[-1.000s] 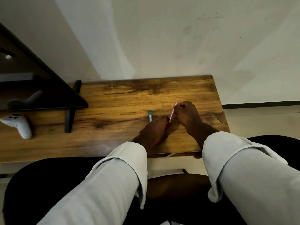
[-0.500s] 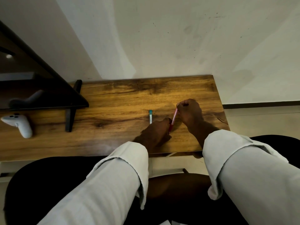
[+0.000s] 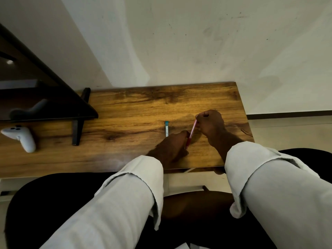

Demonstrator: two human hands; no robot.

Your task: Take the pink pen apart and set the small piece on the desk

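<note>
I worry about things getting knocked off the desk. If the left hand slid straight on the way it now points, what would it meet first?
The left hand grips the red pen and points away from the body. Straight ahead lies the small teal-capped tube, probably first; beyond it bare wooden desk, though depth is unclear.

1. A room in a home, most likely a plain desk corner.
2. A wood-grain bench (image 3: 136, 112) stands against a bare, scuffed white wall (image 3: 179, 42).
3. A white game controller (image 3: 21, 136) lies on the bench beside a dark stand (image 3: 77, 126).
4. A dark skirting strip (image 3: 287, 115) meets a pale floor (image 3: 296, 132).
</note>
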